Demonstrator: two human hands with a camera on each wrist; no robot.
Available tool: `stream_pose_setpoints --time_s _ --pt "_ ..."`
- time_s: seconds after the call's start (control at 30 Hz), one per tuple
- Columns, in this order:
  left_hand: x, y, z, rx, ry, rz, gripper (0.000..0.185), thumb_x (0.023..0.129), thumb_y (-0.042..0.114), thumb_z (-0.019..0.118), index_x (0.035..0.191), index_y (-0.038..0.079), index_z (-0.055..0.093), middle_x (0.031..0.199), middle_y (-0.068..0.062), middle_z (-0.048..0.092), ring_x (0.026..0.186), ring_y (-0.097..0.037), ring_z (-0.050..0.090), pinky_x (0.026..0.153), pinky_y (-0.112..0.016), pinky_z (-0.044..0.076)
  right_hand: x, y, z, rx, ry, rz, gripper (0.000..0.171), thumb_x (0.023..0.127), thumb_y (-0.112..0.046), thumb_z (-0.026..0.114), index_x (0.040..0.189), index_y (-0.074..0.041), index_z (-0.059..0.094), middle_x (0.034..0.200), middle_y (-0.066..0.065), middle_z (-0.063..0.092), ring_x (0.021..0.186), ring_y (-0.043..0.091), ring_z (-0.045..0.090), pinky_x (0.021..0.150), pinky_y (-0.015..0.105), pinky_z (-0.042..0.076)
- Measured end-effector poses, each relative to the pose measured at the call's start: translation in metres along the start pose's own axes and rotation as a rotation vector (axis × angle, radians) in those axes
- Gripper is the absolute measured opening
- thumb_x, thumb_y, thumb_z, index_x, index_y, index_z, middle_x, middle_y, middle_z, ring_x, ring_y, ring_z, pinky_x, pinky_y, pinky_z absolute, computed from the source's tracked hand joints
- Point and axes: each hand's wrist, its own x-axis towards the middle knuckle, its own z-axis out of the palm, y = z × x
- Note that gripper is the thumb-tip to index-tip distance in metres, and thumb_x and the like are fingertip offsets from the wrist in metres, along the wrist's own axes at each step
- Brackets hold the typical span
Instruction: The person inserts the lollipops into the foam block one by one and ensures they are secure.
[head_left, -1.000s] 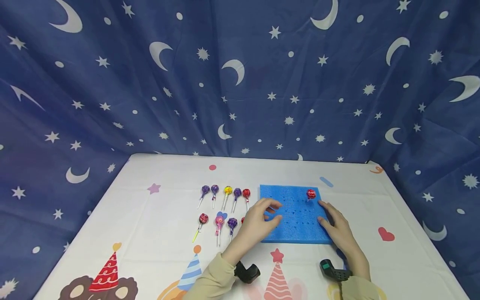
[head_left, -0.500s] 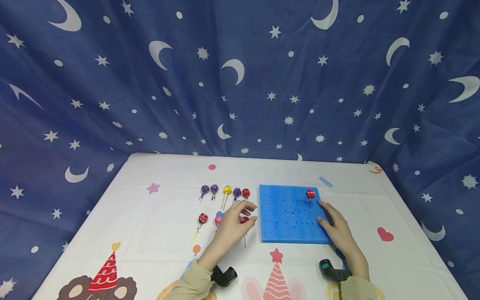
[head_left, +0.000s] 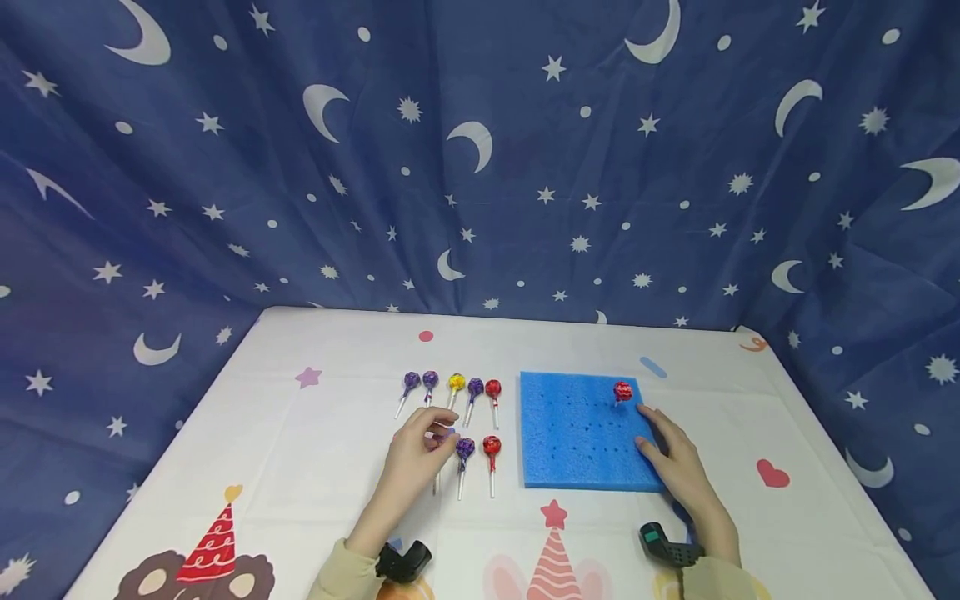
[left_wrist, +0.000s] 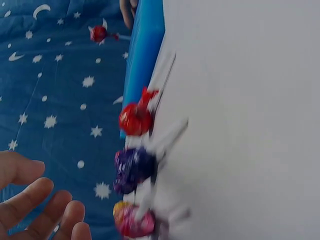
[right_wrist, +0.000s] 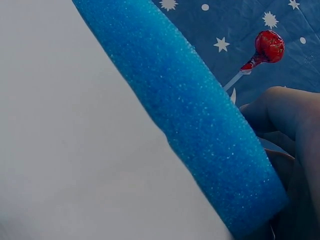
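Hovering left hand point(head_left: 415, 444): it is hanging over the near row of lollipops, its fingers point(left_wrist: 30, 198) curving loosely apart and holding nothing.
Right hand point(head_left: 678, 457): it is touching the right edge of the blue foam block point(head_left: 573, 437), thumb and fingers lying parted and relaxed.
Standing lollipop point(head_left: 623, 390): red, it is rising upright from the block's far right part.
Near row: a red lollipop point(head_left: 491, 445), a purple lollipop point(head_left: 465, 448) and a pink lollipop point(left_wrist: 137, 225) are lying left of the block; the hand is partly covering this row.
Far row: two purple, one yellow, one purple and one red lollipop are lying on the white desk point(head_left: 750, 392).
Backdrop point(head_left: 525, 142): blue cloth is showing moons and stars.
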Motion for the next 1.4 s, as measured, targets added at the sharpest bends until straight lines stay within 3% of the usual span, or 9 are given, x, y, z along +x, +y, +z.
stream_pose_setpoints --time_s 0.27,0.5,0.7,0.97,1.17,1.4 --pt "0.003 -0.011 -0.023 0.046 0.052 -0.012 0.022 0.083 0.007 0.071 0.106 0.008 0.067 0.101 -0.005 0.065 0.091 -0.022 0.063 0.074 -0.030 0.055 0.000 0.000 0.001 0.001 -0.003 -0.011 0.058 0.098 -0.030 0.050 0.151 -0.016 0.030 0.158 0.025 0.017 0.144 0.051 0.011 0.106 0.076 0.012" --pt "0.011 -0.033 -0.037 0.091 0.078 -0.047 0.022 0.084 0.008 0.070 0.106 0.007 0.067 0.103 -0.006 0.064 0.095 -0.022 0.063 0.081 -0.039 0.056 0.000 0.002 0.001 0.006 -0.004 -0.008 0.059 0.098 -0.032 0.050 0.151 -0.016 0.030 0.158 0.025 0.016 0.144 0.051 0.011 0.106 0.076 0.011" --pt "0.014 -0.044 -0.047 0.121 0.042 -0.102 0.023 0.084 0.010 0.070 0.106 0.007 0.067 0.106 -0.010 0.065 0.099 -0.025 0.063 0.087 -0.040 0.055 0.001 0.002 0.000 0.012 -0.001 -0.019 0.059 0.098 -0.033 0.050 0.151 -0.016 0.030 0.158 0.025 0.017 0.144 0.051 0.011 0.106 0.077 0.011" --pt "0.012 -0.052 -0.050 0.176 -0.062 -0.168 0.026 0.083 0.014 0.072 0.108 0.009 0.067 0.108 -0.007 0.068 0.097 -0.023 0.065 0.083 -0.040 0.054 0.000 0.003 0.000 0.013 0.007 -0.029 0.058 0.098 -0.031 0.051 0.150 -0.015 0.031 0.157 0.026 0.018 0.143 0.052 0.013 0.105 0.077 0.012" --pt "0.011 -0.055 -0.049 0.225 -0.091 -0.161 0.030 0.080 0.016 0.076 0.108 0.011 0.068 0.102 -0.004 0.070 0.091 -0.018 0.064 0.081 -0.036 0.052 -0.001 0.003 0.001 0.012 0.008 -0.025 0.059 0.098 -0.032 0.051 0.150 -0.015 0.031 0.157 0.026 0.017 0.143 0.052 0.012 0.105 0.077 0.012" --pt "0.011 -0.057 -0.048 0.245 -0.100 -0.170 0.031 0.078 0.015 0.078 0.107 0.012 0.068 0.097 0.000 0.070 0.080 -0.011 0.056 0.069 -0.025 0.043 0.000 0.002 0.000 0.008 0.005 -0.019 0.058 0.098 -0.031 0.050 0.150 -0.016 0.031 0.157 0.027 0.017 0.143 0.053 0.013 0.104 0.077 0.012"
